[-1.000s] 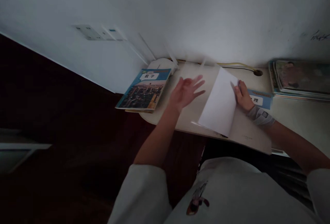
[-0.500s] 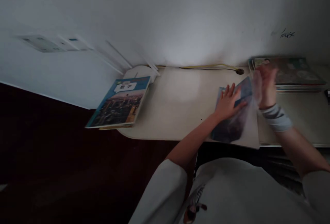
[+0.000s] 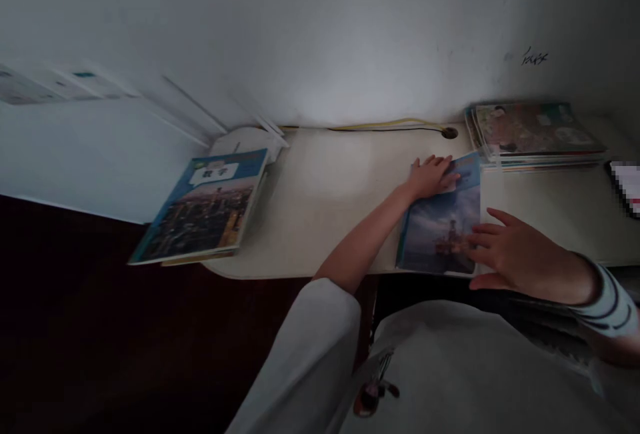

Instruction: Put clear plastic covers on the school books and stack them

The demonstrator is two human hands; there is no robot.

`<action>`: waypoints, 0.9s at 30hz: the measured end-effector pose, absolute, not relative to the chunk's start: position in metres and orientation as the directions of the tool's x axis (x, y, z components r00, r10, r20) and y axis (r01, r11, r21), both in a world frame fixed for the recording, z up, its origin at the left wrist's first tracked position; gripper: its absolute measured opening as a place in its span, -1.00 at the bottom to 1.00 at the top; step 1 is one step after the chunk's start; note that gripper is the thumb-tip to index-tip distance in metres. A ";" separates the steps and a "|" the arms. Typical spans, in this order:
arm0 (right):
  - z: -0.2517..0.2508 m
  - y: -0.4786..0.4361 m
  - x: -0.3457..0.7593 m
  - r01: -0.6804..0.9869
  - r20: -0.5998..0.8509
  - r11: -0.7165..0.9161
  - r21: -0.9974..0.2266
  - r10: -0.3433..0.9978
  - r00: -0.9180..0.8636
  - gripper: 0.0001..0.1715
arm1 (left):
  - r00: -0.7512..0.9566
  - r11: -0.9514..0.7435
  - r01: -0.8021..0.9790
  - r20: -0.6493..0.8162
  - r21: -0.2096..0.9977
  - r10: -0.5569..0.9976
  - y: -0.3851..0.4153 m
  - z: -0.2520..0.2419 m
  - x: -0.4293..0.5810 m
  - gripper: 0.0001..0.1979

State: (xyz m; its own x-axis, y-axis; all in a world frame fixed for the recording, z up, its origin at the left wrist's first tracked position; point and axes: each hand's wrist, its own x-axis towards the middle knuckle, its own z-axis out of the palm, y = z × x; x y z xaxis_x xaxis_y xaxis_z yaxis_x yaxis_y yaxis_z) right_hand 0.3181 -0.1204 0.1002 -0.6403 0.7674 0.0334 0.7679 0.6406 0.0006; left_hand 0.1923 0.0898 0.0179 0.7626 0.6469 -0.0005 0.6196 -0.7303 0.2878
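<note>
A blue-covered textbook (image 3: pixel 430 224) lies at the front edge of the pale desk, its cover flat. Across the upper part of that cover rests my left hand (image 3: pixel 431 176), palm down with fingers stretched out. My right hand (image 3: pixel 515 257) is at the lower right edge of the book, fingers spread and the tips over the cover; whether they press on it I cannot tell. A clear plastic strip (image 3: pixel 493 184), perhaps part of a book cover, stands out past the book's right edge.
Left on the desk (image 3: pixel 320 221), a textbook with a city photo (image 3: pixel 200 204) overhangs the edge. A white router-like device (image 3: pixel 245 141) stands behind it. At the back right is a stack of books (image 3: pixel 540 131). A cable (image 3: pixel 380 124) runs along the wall to a hole (image 3: pixel 450 133).
My right hand has come down from the raised clear plastic to the book's lower right edge. The cover now lies flat. My left hand has shifted slightly toward the book's top. The view has turned right.
</note>
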 end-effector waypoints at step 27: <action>-0.014 -0.035 0.412 0.929 0.198 0.019 -0.370 0.978 0.059 -0.40 | 0.259 -0.196 0.881 -0.094 0.431 0.961 0.045 0.006 0.054 -0.70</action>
State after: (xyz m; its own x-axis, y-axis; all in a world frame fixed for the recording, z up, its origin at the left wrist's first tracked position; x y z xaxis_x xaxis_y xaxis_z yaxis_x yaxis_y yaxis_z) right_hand 0.4123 -0.0345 -0.0137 0.0594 0.9783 0.1984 0.9287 0.0187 -0.3703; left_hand 0.0545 0.0448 0.0059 0.2594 0.9612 -0.0940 0.8811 -0.1956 0.4306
